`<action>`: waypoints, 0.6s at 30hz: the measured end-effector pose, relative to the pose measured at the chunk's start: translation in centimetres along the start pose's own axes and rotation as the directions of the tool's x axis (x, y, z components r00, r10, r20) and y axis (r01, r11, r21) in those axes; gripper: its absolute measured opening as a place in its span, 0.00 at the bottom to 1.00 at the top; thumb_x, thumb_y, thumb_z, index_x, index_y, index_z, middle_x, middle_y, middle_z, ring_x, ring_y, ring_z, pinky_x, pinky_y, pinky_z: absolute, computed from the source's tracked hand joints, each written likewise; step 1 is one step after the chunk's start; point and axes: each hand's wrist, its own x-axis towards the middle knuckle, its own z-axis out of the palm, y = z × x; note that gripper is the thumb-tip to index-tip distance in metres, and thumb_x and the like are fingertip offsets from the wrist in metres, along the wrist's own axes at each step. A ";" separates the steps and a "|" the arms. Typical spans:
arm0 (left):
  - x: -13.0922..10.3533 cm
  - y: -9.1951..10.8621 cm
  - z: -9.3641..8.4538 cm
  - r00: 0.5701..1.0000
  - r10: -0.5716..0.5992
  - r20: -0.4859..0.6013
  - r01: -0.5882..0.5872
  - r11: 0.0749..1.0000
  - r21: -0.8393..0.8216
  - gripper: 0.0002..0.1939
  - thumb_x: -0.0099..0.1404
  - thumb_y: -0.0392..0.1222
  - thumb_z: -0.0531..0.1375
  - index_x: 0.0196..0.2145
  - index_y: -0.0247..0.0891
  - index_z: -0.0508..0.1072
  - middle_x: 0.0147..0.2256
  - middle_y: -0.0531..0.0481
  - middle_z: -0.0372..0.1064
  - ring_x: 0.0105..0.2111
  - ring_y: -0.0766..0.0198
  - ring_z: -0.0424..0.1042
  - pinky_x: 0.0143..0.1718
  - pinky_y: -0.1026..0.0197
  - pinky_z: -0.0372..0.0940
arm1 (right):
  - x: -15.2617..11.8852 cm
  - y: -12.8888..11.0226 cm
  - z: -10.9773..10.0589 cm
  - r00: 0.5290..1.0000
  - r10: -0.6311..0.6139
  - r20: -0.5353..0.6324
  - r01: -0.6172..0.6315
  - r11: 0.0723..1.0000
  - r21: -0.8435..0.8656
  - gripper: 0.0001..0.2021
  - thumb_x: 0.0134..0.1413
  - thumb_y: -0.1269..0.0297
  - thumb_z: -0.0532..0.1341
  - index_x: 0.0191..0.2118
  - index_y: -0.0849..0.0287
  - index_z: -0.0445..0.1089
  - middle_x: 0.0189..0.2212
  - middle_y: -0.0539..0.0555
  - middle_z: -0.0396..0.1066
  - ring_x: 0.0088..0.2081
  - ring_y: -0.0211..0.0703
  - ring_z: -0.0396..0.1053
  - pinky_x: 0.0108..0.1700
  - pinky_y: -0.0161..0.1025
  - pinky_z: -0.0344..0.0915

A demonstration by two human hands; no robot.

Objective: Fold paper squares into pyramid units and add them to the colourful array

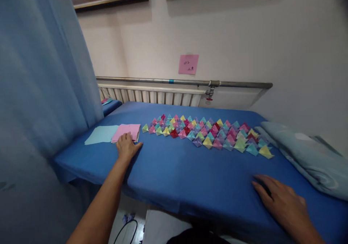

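My left hand rests on the near edge of a stack of pink paper sheets, fingertips on top and thumb spread to the right. Light-blue paper sheets lie just left of the pink stack. To the right, several rows of folded paper pieces in pink, yellow, blue, purple and red stand on the blue-covered bed. Near the front right of the bed is my right hand, a little blurred, thumb apart from the fingers, with nothing visible in it.
A folded pale-green blanket lies at the right. Behind the bed run a radiator and a metal pipe with a valve. A pink note sticks to the wall. A blue curtain hangs at the left.
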 end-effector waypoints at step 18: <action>4.1 -5.4 -0.6 0.974 -0.127 0.186 0.157 0.976 -0.154 0.15 0.68 0.47 0.57 0.47 0.35 0.70 0.44 0.46 0.71 0.42 0.58 0.72 0.43 0.51 0.68 | 0.2 -1.9 -2.2 0.980 0.057 0.189 -0.046 0.997 -0.058 0.28 0.53 0.51 0.42 0.45 0.59 0.72 0.50 0.62 0.72 0.53 0.60 0.67 0.50 0.55 0.64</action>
